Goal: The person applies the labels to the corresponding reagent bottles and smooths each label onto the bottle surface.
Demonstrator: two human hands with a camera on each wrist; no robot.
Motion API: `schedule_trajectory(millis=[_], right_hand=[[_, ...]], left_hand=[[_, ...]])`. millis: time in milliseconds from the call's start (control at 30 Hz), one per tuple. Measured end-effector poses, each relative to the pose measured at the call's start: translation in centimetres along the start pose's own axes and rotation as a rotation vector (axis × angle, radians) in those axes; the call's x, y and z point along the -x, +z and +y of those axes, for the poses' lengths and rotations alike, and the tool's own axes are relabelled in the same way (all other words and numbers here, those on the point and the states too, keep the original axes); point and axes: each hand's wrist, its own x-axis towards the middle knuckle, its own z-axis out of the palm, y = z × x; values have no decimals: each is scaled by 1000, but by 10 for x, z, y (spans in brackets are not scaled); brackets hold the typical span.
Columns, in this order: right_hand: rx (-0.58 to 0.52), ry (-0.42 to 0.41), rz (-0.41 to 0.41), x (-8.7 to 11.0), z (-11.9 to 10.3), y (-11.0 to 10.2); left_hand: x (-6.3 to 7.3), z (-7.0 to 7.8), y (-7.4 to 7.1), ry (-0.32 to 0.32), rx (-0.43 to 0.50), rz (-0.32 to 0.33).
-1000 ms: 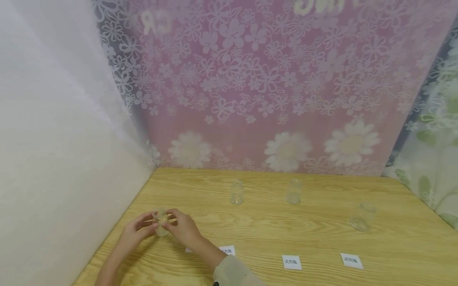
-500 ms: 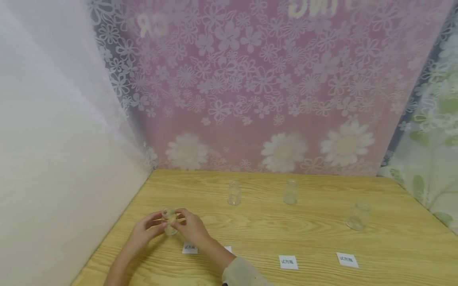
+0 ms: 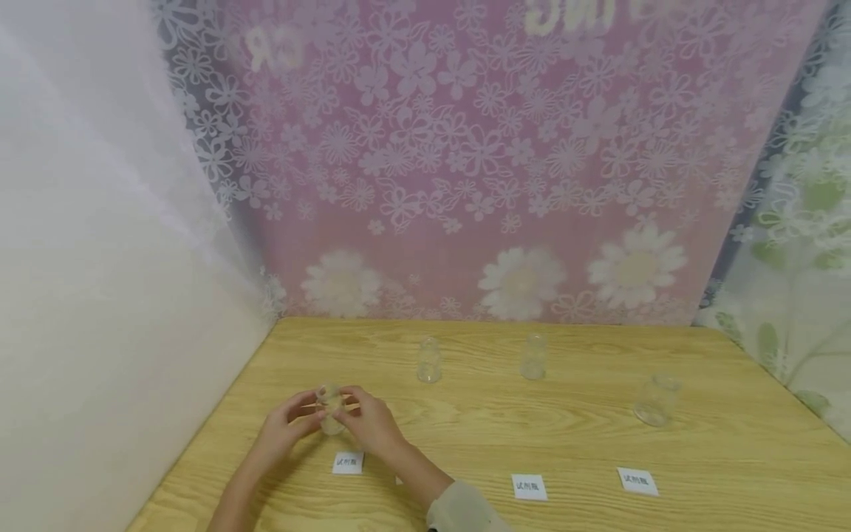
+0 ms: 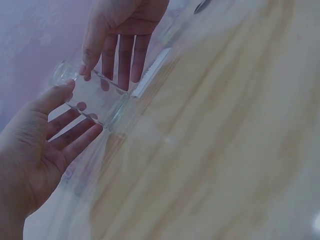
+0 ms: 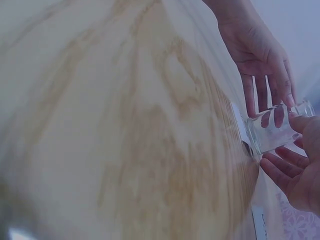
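Observation:
A clear glass bottle (image 3: 332,421) with a narrower neck and a rim is held between both hands at the left of the table. On its left side, the thumb and fingers of my left hand (image 3: 282,432) grip it. From the other side my right hand (image 3: 375,427) grips it with thumb and fingertips. In the left wrist view, fingers show through the glass bottle (image 4: 97,100). The right wrist view has the base of the bottle (image 5: 257,137) toward the wooden table. Just in front of the hands lies a white card (image 3: 348,463) with printed characters.
Three more clear glass bottles stand farther back: one (image 3: 429,362) near the middle, another (image 3: 534,358) right of it, a third (image 3: 657,401) at the right. White cards (image 3: 530,487) (image 3: 637,480) lie in front; one is mostly hidden by the right forearm. A white curtain (image 3: 133,332) borders the left side.
Both hands have moved right with the bottle between them. The left card, mostly covered by the right arm before, now shows fully, while the second card is largely covered. The head view has shifted slightly.

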Motion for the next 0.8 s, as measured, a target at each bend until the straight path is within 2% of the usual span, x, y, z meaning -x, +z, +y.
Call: schedule_trajectory(millis=[567,800], right_hand=[[-22,31,51,10,9,-18],[-26,53,66,11,10,-21]], left_hand=[[-11,1,21,6,9,-48],[-13,2,25,4,-19,-42]])
